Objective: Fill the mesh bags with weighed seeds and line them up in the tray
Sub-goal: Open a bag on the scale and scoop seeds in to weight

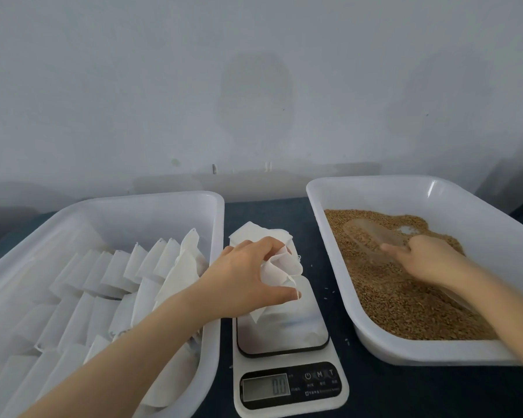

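Your left hand pinches a crumpled white mesh bag over the white scale at centre frame; your right hand holds a clear plastic scoop in brown seeds.

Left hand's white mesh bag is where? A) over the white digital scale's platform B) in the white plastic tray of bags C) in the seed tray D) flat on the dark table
A: the left hand grips the crumpled white mesh bag over the white digital scale's platform.
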The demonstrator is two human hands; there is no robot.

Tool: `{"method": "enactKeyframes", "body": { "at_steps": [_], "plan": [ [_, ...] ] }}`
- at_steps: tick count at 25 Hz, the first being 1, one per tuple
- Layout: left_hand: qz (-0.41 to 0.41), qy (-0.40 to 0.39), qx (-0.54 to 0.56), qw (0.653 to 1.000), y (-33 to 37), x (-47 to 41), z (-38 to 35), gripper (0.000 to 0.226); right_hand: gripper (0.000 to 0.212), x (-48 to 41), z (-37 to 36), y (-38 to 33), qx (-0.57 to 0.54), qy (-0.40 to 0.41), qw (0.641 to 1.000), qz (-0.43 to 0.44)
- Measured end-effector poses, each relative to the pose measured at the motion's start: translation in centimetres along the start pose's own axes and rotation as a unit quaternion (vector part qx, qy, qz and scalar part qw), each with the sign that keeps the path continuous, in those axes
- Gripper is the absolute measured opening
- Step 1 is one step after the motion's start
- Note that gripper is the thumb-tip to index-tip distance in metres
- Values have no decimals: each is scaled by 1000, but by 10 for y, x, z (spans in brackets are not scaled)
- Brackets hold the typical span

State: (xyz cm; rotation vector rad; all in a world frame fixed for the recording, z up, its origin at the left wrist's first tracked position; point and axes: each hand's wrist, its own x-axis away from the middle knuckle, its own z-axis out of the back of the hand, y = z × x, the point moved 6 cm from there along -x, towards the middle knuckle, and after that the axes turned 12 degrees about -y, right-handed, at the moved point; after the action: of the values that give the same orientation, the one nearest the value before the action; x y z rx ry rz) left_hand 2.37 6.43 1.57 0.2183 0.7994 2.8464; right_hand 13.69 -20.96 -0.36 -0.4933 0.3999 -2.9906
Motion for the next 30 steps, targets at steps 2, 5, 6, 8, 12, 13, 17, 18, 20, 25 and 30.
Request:
{"method": "enactKeyframes", "body": {
  "at_steps": [2,5,6,8,12,13,17,18,20,25,30],
  "plan": [
    [-2,-2,-7,1000,1,0,1,58,48,0,2,-1,-8,6,1000,24],
    [-9,5,-18,1000,4,2,2,58,40,7,7,-3,-10,27,998,48],
    [-14,8,-20,1000,5,2,2,59,41,10,11,-4,-4,38,998,49],
    [-21,8,-23,999,6,2,2,60,47,23,25,-3,-1,75,996,51],
    [-32,8,-29,999,6,2,1,67,48,58,55,-9,-33,114,987,107],
    [-39,11,-31,999,6,1,1,67,48,68,59,-15,-35,111,985,125],
    [-59,18,-53,997,10,1,0,70,42,97,63,-34,-45,89,983,157],
    [-61,19,-51,997,11,1,0,69,41,102,62,-39,-41,80,983,162],
    [-68,21,-43,997,12,2,0,66,42,108,59,-49,-25,63,982,174],
    [-74,20,-13,997,10,0,1,70,43,116,59,-67,11,49,979,195],
    [-72,9,-4,997,9,-2,-3,78,39,120,62,-73,41,36,977,206]
  ]
}}
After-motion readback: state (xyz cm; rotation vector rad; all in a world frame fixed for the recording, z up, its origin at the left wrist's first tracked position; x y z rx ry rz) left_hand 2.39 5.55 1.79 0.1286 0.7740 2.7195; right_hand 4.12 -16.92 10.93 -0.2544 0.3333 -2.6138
